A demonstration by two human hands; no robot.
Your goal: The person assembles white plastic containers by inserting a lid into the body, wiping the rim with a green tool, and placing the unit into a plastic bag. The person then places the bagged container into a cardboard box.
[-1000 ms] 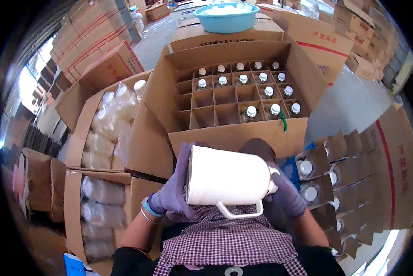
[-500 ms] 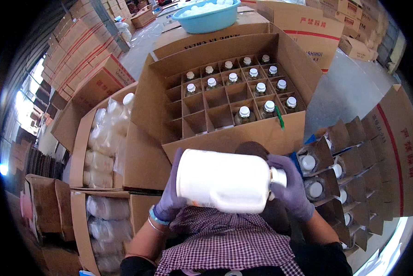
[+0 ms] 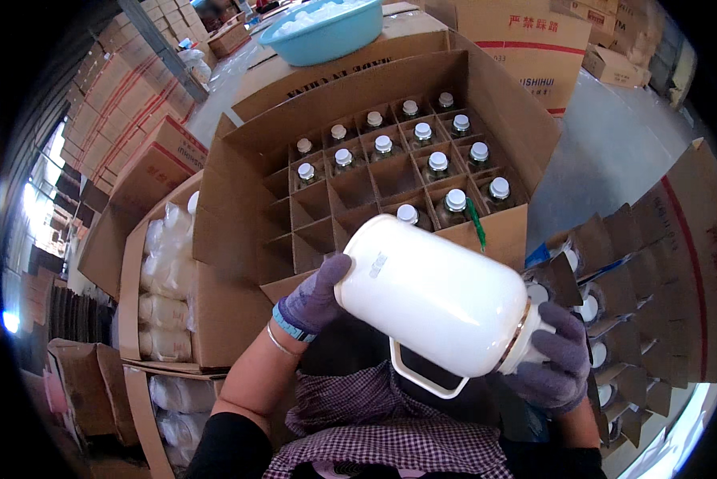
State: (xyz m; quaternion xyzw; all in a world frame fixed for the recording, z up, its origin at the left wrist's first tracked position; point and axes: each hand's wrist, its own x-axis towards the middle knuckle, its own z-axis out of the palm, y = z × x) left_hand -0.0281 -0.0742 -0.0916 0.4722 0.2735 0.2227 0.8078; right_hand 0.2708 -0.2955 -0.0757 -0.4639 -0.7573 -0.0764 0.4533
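A white thermos jug [image 3: 434, 295] lies tilted on its side across my lap, its neck pointing down to the right. My left hand [image 3: 317, 297], in a grey-purple glove, is closed on the base end. My right hand [image 3: 554, 363], gloved alike, wraps round the neck and cap end, where a gold ring shows. The jug's handle [image 3: 422, 375] hangs on the side nearest me. Just beyond stands an open carton [image 3: 358, 76] with cardboard dividers, holding several white-capped bottles [image 3: 437, 164]; some cells hold none. A green strip [image 3: 476, 223] hangs over its near edge.
A blue basin [image 3: 326, 36] of white pieces stands behind the carton. At left, two open cartons [image 3: 207, 319] hold plastic-wrapped pale jugs [image 3: 165, 311]. To the right, a divided carton [image 3: 694, 263] holds white-topped items [image 3: 588, 307]. Stacked boxes [image 3: 127, 120] rise further back.
The jug has turned: its neck end has swung down toward me and its base end up and away. Its handle now shows below it. My view has shifted slightly.
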